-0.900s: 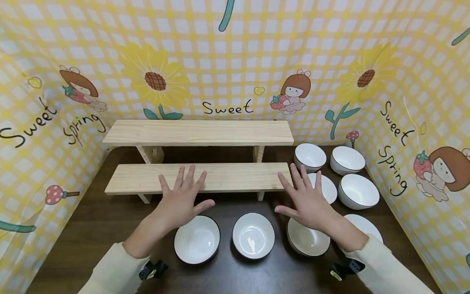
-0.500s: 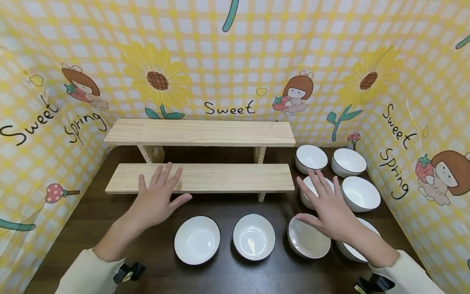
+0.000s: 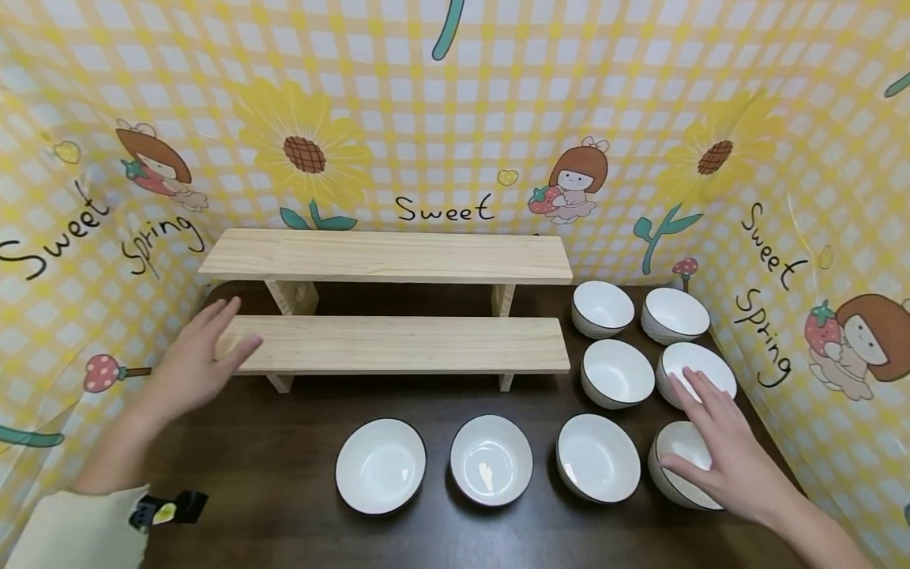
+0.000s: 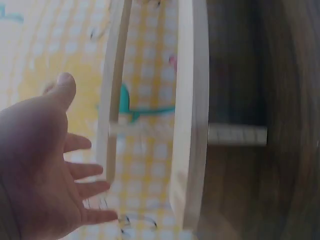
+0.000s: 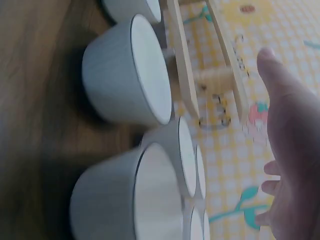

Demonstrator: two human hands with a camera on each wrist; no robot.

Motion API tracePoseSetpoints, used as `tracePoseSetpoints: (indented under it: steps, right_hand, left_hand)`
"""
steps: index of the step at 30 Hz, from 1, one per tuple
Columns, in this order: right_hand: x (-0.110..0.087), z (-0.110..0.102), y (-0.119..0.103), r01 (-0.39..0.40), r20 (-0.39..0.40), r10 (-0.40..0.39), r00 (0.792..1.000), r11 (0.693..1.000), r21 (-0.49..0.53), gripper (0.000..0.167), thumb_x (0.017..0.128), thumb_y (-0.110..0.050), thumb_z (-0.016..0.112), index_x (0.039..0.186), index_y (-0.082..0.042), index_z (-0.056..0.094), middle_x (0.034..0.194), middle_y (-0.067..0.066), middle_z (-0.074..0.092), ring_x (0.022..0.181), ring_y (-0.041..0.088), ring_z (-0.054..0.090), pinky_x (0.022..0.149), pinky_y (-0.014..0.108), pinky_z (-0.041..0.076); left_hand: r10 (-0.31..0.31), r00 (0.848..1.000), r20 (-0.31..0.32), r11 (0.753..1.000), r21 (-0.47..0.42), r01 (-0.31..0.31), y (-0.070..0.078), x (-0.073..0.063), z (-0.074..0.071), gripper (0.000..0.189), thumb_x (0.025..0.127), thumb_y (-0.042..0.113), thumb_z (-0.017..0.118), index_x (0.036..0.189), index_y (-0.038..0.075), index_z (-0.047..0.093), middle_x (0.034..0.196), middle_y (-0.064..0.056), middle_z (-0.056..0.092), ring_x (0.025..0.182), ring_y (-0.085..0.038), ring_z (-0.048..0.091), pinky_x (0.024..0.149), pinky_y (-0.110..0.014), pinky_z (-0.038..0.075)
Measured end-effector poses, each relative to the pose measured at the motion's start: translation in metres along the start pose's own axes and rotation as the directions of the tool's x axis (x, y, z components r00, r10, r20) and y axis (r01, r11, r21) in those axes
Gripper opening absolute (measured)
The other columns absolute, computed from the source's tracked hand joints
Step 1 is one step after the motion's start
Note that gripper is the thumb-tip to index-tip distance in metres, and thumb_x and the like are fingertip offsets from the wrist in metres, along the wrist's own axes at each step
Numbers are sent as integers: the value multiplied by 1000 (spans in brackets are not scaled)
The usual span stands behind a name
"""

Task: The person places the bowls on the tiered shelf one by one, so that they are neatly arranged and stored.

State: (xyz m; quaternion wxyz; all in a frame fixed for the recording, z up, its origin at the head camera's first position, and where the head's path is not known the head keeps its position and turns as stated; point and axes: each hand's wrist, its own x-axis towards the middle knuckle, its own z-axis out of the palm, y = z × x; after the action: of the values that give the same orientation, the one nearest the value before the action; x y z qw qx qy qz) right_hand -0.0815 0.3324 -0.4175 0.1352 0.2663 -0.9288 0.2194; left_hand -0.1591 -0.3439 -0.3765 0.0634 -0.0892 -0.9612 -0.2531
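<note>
My left hand is held up at the left end of a two-tier wooden shelf, fingers extended and holding nothing. In the left wrist view the spread fingers show beside the shelf boards. At the right, my right hand hovers over white bowls with dark rims, its fingers apart and nothing in them. It overlaps the front-right bowl and the bowl behind it. From the right wrist, the hand appears raised beside the bowls.
Along the front of the dark table stand a left bowl, a middle bowl and a third bowl. More bowls cluster right of the shelf. A yellow checked cloth encloses the back and sides.
Both hands have moved apart, the left hand leftward off the shelf's middle and the right hand rightward over the right-hand bowls. The bowls and shelf have stayed in place.
</note>
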Motion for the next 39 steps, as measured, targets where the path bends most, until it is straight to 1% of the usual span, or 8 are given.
tracePoseSetpoints:
  steps: [6, 12, 15, 18, 22, 29, 32, 39]
  right_hand:
    - [-29, -2, 17, -51, -35, 54, 998, 994, 97, 120, 62, -21, 95, 161, -5, 28, 168, 0, 16, 150, 3, 7, 112, 13, 3]
    - [-41, -7, 31, -59, -53, 70, 996, 980, 191, 128, 53, -12, 96, 160, -2, 26, 167, -10, 16, 147, -3, 14, 108, 5, 9]
    - [-47, -7, 38, -70, -31, 79, 996, 972, 225, 130, 53, -16, 98, 160, 0, 25, 168, -11, 16, 147, -3, 13, 108, 4, 10]
    - [-54, -4, 45, -68, 1, 70, 998, 965, 253, 133, 52, -24, 99, 159, 3, 24, 169, -4, 16, 148, -2, 12, 108, 5, 9]
    - [-62, 3, 51, -94, 59, 79, 995, 949, 300, 133, 54, -22, 98, 161, 0, 21, 170, -5, 13, 149, -2, 8, 107, 4, 9]
    - [-72, 17, 56, -139, 95, 114, 989, 936, 325, 137, 51, -14, 97, 162, -3, 18, 166, -16, 14, 145, -8, 10, 103, 2, 11]
    - [-74, 21, 57, -156, 102, 128, 986, 929, 334, 138, 50, -11, 97, 163, -4, 17, 164, -19, 15, 143, -10, 12, 102, 2, 12]
    - [-76, 30, 57, -170, 74, 154, 985, 937, 306, 142, 44, -11, 98, 163, -5, 20, 157, -28, 16, 137, -13, 17, 101, 1, 12]
  left_hand:
    - [-42, 999, 0, 984, -172, 42, -36, -4, -13, 66, 110, 28, 46, 158, -8, 20, 155, -46, 13, 139, -66, 14, 107, -77, 13]
    - [-198, 977, 80, 949, -233, 212, -55, -5, -19, 73, 110, 40, 41, 160, -4, 11, 159, -40, 17, 138, -65, 22, 100, -75, 29]
    - [-240, 966, 99, 936, -241, 257, -62, -5, -17, 76, 109, 40, 42, 158, -9, 12, 154, -43, 23, 133, -61, 33, 95, -43, 52]
    - [-248, 963, 102, 925, -269, 267, -72, -4, -12, 75, 109, 37, 45, 155, -14, 17, 148, -46, 29, 111, -26, 63, 73, -11, 47]
    - [-260, 958, 118, 908, -309, 284, -85, -3, -6, 73, 109, 36, 47, 154, -15, 21, 146, -46, 32, 92, 9, 54, 69, -5, 43]
    - [-308, 940, 147, 892, -297, 339, -101, 0, 1, 73, 108, 43, 45, 157, -7, 26, 154, -40, 27, 132, -53, 32, 89, -28, 47]
    - [-314, 939, 142, 891, -296, 343, -105, 1, 4, 71, 108, 42, 46, 156, -7, 28, 154, -40, 28, 131, -51, 33, 92, -36, 47]
    - [-317, 938, 139, 887, -308, 345, -108, 4, 11, 72, 105, 43, 53, 155, -6, 33, 151, -38, 36, 121, -38, 44, 70, -8, 40]
